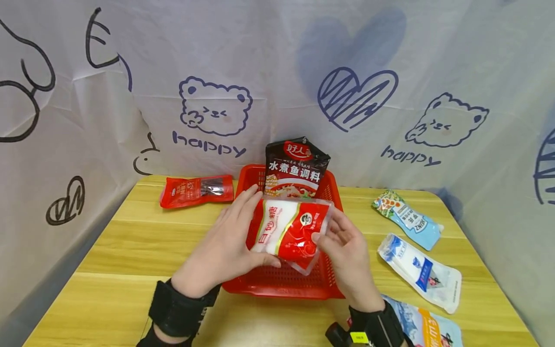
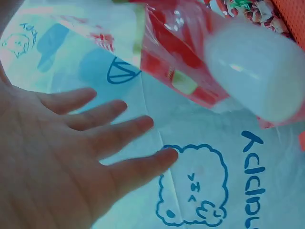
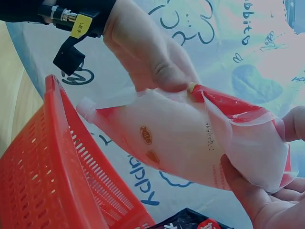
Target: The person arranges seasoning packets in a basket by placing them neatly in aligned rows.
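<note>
A red and white sugar bag (image 1: 288, 231) with a clear margin is held tilted above the red basket (image 1: 282, 290). My right hand (image 1: 349, 258) pinches its right end, thumb on the front and fingers behind, as the right wrist view also shows. My left hand (image 1: 227, 241) is at the bag's left end, its thumb overlapping the lower edge. In the left wrist view, the left fingers (image 2: 128, 131) are straight and spread beside the bag. Behind the bag, a black seasoning packet (image 1: 298, 166) stands upright in the basket, its lower part hidden.
A red snack pouch (image 1: 197, 191) lies left of the basket on the wooden table (image 1: 108, 284). Down the right side lie a blue Heinz pouch (image 1: 409, 219), a white and blue packet (image 1: 420, 272) and a blue and orange bag (image 1: 427, 323), partly hidden by the right wrist.
</note>
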`<move>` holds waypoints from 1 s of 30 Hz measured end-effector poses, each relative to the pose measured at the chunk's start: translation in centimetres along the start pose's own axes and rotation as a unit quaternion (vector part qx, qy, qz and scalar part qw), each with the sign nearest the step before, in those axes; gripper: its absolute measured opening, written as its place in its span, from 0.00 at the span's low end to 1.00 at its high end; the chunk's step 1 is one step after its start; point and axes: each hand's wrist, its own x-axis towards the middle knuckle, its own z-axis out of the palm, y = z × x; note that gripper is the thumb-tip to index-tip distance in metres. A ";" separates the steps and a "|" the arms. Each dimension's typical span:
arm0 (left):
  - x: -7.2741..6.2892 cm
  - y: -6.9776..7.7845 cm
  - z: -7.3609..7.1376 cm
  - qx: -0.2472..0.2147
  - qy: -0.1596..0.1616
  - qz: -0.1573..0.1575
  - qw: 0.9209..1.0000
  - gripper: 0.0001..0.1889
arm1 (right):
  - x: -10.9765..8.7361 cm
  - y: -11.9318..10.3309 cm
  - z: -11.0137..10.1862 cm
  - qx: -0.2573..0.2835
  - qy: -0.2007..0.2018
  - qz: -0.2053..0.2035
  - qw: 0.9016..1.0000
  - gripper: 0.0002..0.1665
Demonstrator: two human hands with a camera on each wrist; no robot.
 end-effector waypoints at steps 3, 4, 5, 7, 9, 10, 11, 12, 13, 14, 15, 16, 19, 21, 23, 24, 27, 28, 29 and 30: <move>0.0 -0.4 -0.4 -0.029 -0.016 -0.035 0.999 0.70 | 0.0 0.1 -0.2 0.013 -0.002 -0.012 1.000 0.34; 0.0 -0.5 -0.5 -0.040 -0.022 -0.047 0.998 0.70 | 0.0 0.2 -0.3 0.016 -0.003 -0.016 1.000 0.34; 0.0 -0.7 -0.7 -0.049 -0.028 -0.058 0.997 0.70 | 0.0 0.2 -0.4 0.019 -0.004 -0.020 1.000 0.33; -0.1 -1.0 -0.9 -0.066 -0.035 -0.080 0.994 0.67 | 0.0 0.2 -0.6 0.026 -0.004 -0.022 0.999 0.33; -0.1 -1.4 -1.0 -0.076 -0.035 -0.096 0.992 0.63 | 0.0 0.1 -0.8 0.033 0.000 -0.022 0.999 0.33; -0.1 -1.5 -1.0 -0.082 -0.034 -0.105 0.990 0.61 | 0.0 0.0 -0.8 0.035 0.002 -0.022 0.999 0.33; -0.1 -1.7 -1.0 -0.086 -0.034 -0.116 0.989 0.59 | 0.0 0.0 -0.8 0.040 0.004 -0.024 0.999 0.32; 0.0 -1.9 -1.0 -0.090 -0.035 -0.127 0.987 0.58 | -0.1 -0.1 -0.9 0.045 0.005 -0.027 0.999 0.32; 0.0 -2.1 -0.9 -0.097 -0.035 -0.138 0.985 0.57 | -0.1 -0.1 -0.8 0.051 0.007 -0.031 0.998 0.32; 0.1 -2.3 -0.9 -0.104 -0.037 -0.147 0.983 0.57 | -0.1 -0.2 -0.8 0.056 0.007 -0.035 0.998 0.33; 0.2 -2.5 -0.8 -0.114 -0.039 -0.158 0.980 0.57 | -0.2 -0.2 -0.8 0.064 0.008 -0.040 0.997 0.33; 0.3 -2.6 -0.7 -0.125 -0.041 -0.171 0.976 0.57 | -0.2 -0.3 -0.8 0.070 0.007 -0.046 0.996 0.33; 0.7 -3.0 -0.5 -0.184 -0.040 -0.199 0.962 0.55 | -0.4 -0.3 -0.8 0.092 0.006 -0.059 0.994 0.34; 0.9 -3.1 -0.4 -0.235 -0.036 -0.212 0.948 0.52 | -0.5 -0.3 -0.8 0.102 0.004 -0.067 0.992 0.34; 1.0 -3.2 -0.4 -0.283 -0.033 -0.220 0.933 0.47 | -0.5 -0.2 -0.8 0.106 0.001 -0.072 0.992 0.34; 1.0 -3.1 -0.4 -0.302 -0.031 -0.222 0.927 0.45 | -0.5 -0.2 -0.8 0.106 -0.001 -0.074 0.992 0.33; 1.0 -3.0 -0.6 -0.343 -0.019 -0.226 0.912 0.39 | -0.5 -0.2 -0.9 0.100 -0.010 -0.073 0.992 0.32; 1.0 -3.0 -0.7 -0.347 -0.014 -0.226 0.910 0.38 | -0.5 -0.2 -1.0 0.098 -0.014 -0.072 0.993 0.31; 1.0 -2.9 -0.7 -0.353 -0.008 -0.226 0.908 0.37 | -0.5 -0.2 -1.0 0.094 -0.017 -0.069 0.993 0.31; 0.9 -2.8 -0.8 -0.356 -0.001 -0.225 0.907 0.37 | -0.5 -0.2 -1.0 0.092 -0.021 -0.067 0.993 0.31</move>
